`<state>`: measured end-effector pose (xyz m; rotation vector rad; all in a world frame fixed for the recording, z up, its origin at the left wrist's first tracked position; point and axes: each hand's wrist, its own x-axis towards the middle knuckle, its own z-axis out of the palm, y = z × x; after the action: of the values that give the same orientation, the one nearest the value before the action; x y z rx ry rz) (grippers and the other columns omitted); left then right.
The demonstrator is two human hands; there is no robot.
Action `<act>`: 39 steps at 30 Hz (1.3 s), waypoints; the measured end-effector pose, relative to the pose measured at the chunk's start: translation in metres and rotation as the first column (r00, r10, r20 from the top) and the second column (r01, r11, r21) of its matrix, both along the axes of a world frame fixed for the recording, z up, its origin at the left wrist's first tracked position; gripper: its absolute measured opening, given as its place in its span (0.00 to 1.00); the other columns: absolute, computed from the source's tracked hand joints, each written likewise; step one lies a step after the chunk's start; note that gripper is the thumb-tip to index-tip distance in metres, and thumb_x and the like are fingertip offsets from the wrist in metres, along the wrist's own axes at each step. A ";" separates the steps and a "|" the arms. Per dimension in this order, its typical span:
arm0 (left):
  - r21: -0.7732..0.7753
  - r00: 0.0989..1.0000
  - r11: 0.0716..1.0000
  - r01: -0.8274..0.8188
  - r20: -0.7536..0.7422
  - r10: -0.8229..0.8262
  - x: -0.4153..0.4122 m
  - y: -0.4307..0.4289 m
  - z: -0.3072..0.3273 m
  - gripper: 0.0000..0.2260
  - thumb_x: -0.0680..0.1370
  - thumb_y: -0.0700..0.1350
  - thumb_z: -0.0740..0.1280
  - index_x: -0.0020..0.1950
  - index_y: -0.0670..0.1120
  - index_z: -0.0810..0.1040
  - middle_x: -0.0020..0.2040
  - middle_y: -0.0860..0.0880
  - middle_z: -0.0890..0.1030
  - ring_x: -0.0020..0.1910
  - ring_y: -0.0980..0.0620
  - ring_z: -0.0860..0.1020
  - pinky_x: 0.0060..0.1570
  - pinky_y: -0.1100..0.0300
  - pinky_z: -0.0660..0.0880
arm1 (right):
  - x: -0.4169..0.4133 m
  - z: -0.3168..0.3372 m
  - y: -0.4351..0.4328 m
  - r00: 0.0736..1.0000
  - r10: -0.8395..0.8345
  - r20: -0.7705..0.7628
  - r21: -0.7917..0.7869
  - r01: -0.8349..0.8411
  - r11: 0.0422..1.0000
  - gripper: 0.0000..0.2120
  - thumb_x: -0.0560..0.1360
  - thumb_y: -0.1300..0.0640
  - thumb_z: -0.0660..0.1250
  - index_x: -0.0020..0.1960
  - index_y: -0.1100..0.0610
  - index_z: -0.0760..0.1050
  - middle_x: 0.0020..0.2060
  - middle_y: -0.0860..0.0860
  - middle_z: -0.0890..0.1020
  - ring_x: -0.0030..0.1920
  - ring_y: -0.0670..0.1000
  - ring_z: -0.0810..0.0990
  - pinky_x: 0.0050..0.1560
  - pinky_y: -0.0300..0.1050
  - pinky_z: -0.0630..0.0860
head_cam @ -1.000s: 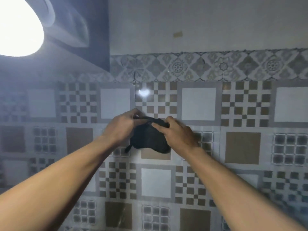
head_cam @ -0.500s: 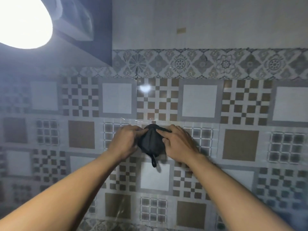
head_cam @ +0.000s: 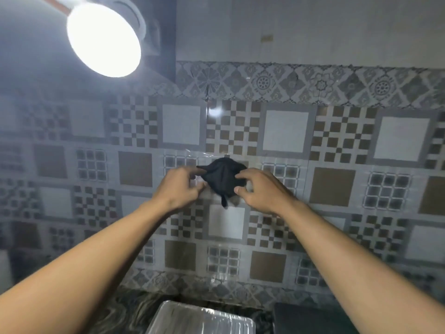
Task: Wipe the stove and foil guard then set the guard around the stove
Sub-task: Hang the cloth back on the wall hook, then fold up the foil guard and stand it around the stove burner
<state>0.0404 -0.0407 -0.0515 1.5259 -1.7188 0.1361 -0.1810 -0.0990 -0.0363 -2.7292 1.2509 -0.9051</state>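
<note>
Both arms are raised toward the tiled wall (head_cam: pixel 284 133), with a black cloth (head_cam: pixel 222 178) bunched between the hands at mid-height of the wall. The left hand (head_cam: pixel 178 186) pinches the cloth's left corner between thumb and forefinger; its other fingers are curled beneath. The right hand (head_cam: pixel 262 189) grips the cloth's right edge, with the fingers bent over the top and the thumb pressed in from below. A short tail of fabric hangs from the lower edge of the bundle. The cloth lies at the wall surface; actual contact cannot be confirmed. The foil guard (head_cam: pixel 199 319) sits well below the hands at the bottom edge of the view, a silvery ribbed surface resting on the dark marbled countertop (head_cam: pixel 125 312) and apart from both hands. Just to its right is a dark block (head_cam: pixel 313 320), cut off by the frame – its identity cannot be determined. A round lamp (head_cam: pixel 103 37) glows at upper left.
</note>
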 end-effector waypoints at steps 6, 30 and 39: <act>0.205 0.988 0.970 -0.131 -0.047 0.144 -0.008 0.094 -0.075 0.23 0.74 0.59 0.70 0.65 0.47 0.80 0.60 0.50 0.83 0.56 0.53 0.81 0.54 0.59 0.74 | 0.014 -0.043 0.042 0.984 0.149 -0.100 0.144 -0.134 0.980 0.24 0.76 0.43 0.68 0.69 0.51 0.72 0.66 0.50 0.76 0.64 0.51 0.75 0.58 0.44 0.72; 0.846 0.682 0.202 -0.494 0.233 0.693 -0.011 0.322 -0.348 0.38 0.70 0.64 0.72 0.73 0.44 0.69 0.66 0.39 0.75 0.64 0.39 0.74 0.62 0.46 0.74 | 0.140 -0.317 0.124 0.420 0.709 -0.567 0.593 -0.389 0.705 0.29 0.74 0.53 0.71 0.73 0.55 0.69 0.68 0.58 0.75 0.66 0.59 0.75 0.63 0.47 0.71; 0.825 0.571 0.064 -0.562 0.330 0.752 -0.014 0.319 -0.374 0.31 0.65 0.56 0.78 0.64 0.48 0.71 0.63 0.41 0.75 0.63 0.36 0.72 0.60 0.42 0.72 | 0.184 -0.360 0.126 0.250 0.727 -0.640 0.614 -0.402 0.679 0.39 0.70 0.62 0.72 0.76 0.44 0.61 0.69 0.62 0.73 0.60 0.64 0.78 0.57 0.55 0.80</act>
<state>0.0267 0.2782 -0.4251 2.9735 -0.6446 -0.5605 0.0026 0.0274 -0.3962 -2.9138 0.1218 0.8251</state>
